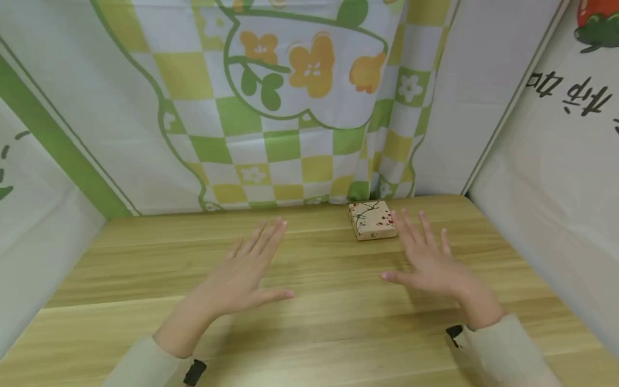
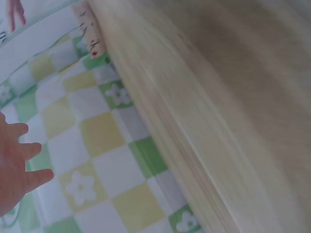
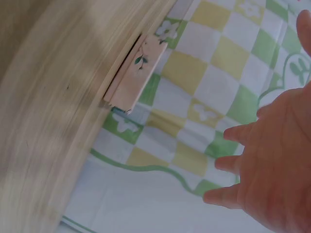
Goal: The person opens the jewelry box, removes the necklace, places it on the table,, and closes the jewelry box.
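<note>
A small square box with a branch-and-blossom pattern lies on the wooden table near its back edge, right of centre. My left hand is held over the table to the left, fingers straight and thumb spread, holding nothing. Over the right side is my right hand, fingers spread; its fingertips appear close to the box's right side in the head view. In the right wrist view the box stands apart from the right hand. Part of the left hand shows at the edge of the left wrist view.
The wooden table spreads beneath both hands. A green, yellow and white checked curtain with flowers hangs along its back edge. White cloth walls stand on either side, the right one bearing dark writing.
</note>
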The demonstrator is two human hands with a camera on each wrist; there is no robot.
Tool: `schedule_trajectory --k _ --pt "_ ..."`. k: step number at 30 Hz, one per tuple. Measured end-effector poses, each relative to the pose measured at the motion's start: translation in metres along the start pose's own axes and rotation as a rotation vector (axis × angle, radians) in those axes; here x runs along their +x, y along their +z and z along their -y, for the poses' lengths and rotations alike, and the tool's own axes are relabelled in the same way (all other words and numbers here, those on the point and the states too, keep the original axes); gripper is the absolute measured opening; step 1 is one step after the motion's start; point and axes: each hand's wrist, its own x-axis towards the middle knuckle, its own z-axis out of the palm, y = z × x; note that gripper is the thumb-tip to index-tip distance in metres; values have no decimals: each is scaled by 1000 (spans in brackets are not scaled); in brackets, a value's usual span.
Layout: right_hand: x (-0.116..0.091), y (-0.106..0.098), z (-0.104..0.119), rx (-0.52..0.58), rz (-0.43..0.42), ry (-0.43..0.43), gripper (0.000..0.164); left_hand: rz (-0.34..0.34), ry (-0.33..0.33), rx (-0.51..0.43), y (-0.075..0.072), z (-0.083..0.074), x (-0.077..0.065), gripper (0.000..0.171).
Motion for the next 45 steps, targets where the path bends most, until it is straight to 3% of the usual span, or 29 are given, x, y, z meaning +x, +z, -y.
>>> schedule_trajectory --k 8,14,17,22,26,33,42,45 --pt "32 -6 -26 151 35 47 118 103 72 -53 17 -2 61 107" --pt "58 0 -46 310 61 68 115 116 68 -80 29 -10 102 105" --pt "68 6 -52 426 96 82 114 144 58 -136 37 -11 118 105" --pt "82 18 -59 524 156 117 116 205 17 -262 52 -7 140 106" --pt "92 22 -65 552 164 103 120 188 -4 -332 57 -7 159 108" --pt "105 23 -74 581 155 94 128 207 -85 -341 64 -13 186 116" --pt "108 30 -82 593 177 53 101 187 -97 -455 85 -22 206 119" --pt "111 32 -84 586 181 39 100 171 -135 -418 88 -24 211 117"
